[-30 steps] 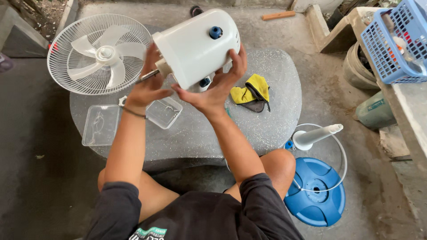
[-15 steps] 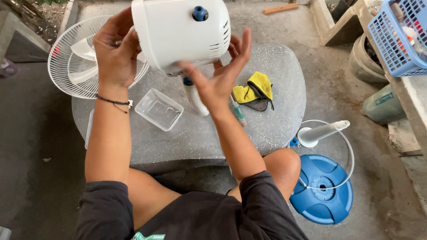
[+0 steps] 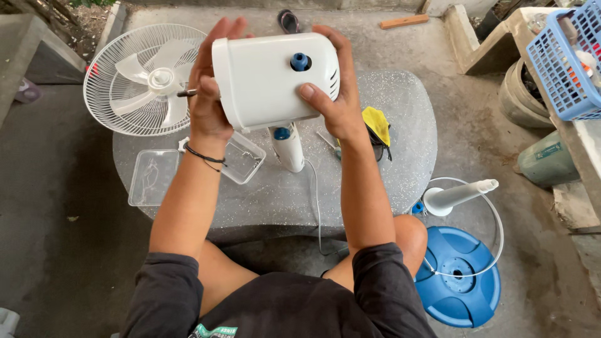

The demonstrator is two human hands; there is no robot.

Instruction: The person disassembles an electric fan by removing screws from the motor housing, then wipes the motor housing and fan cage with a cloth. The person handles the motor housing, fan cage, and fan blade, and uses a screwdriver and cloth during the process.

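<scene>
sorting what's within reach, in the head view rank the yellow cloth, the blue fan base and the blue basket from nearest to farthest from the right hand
The right hand grips the white motor housing.
1. Yellow cloth: on the stone table, just right of the wrist.
2. Blue fan base: on the floor, lower right, beside the knee.
3. Blue basket: on the ledge at the far right edge.

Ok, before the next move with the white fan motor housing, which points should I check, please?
1. Left hand grips the white motor housing: ok.
2. Right hand supports its other side: ok.
3. Housing lifted off the stone table: ok.
4. Blue knob visible on top: ok.
5. Power cord free of tangles: cannot tell.
6. Fan guard with blades apart from both hands: ok.
</scene>
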